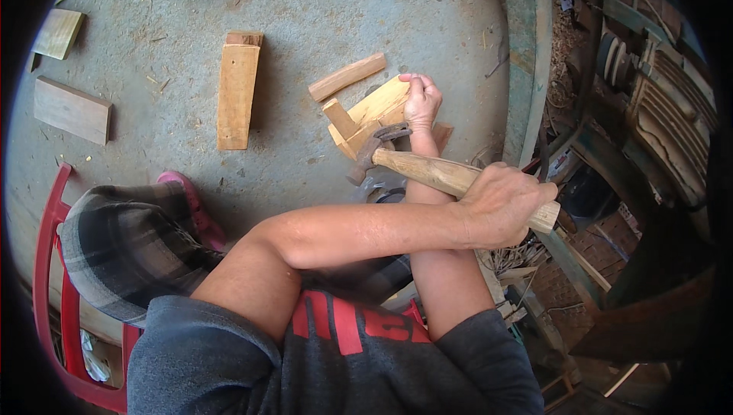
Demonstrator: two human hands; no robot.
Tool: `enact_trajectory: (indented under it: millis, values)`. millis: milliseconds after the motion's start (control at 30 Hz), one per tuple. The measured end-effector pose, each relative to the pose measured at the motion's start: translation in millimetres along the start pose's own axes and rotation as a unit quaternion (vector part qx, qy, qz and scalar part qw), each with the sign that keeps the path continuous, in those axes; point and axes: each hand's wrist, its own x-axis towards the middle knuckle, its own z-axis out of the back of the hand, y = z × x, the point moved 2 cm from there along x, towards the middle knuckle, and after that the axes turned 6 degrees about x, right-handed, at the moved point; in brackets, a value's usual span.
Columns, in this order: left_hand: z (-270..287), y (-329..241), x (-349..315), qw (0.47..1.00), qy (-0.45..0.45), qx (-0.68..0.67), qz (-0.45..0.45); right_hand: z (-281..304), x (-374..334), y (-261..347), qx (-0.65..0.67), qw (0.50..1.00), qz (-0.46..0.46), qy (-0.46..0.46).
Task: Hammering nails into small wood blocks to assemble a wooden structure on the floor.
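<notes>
My left forearm crosses over my right arm. My left hand (500, 201) is closed around the wooden handle of a claw hammer (427, 171). The hammer's rusty metal head points left, in front of the near end of a pale wooden board (382, 102). At the board's far right end, my right hand (422, 100) grips its edge, with some fingers hidden. A small wooden block (340, 117) stands against the board's left side. Just beyond lies a loose wooden stick (347, 77). A reddish wood piece (442, 135) shows partly behind my right wrist.
On the concrete floor (298, 25) lie a tapered wooden block (238, 94), a greyish board (72, 109) and more boards at the far edge. A red plastic chair (47, 224) stands at left. A green frame (527, 64) borders the floor at right, with wood shavings and clutter beyond.
</notes>
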Motion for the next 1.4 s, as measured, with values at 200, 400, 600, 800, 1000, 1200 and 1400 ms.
enact_trajectory:
  millis: [200,400,600,800,1000,1200,1400]
  values:
    - [20,-8,-9,1.0,-0.023,-0.009,-0.02,-6,8,20,-0.006,1.0,0.028,0.01]
    - [54,0,4,0.991,-0.121,-0.046,-0.032,-23,32,35,-0.041,0.994,0.047,0.09]
    - [49,2,-2,0.983,-0.181,-0.015,-0.028,-43,30,45,-0.052,0.991,0.045,0.111]
    - [19,-7,-11,0.986,-0.167,-0.022,-0.02,-6,33,64,-0.061,0.98,-0.024,0.187]
    - [20,-6,-10,0.96,-0.272,0.057,0.046,90,5,105,0.052,0.982,-0.049,0.174]
    - [15,-15,-4,0.959,-0.258,0.031,0.109,155,-50,173,0.482,0.847,0.018,0.223]
    - [49,3,0,0.988,-0.118,0.095,-0.039,128,-84,210,0.353,0.896,0.159,0.218]
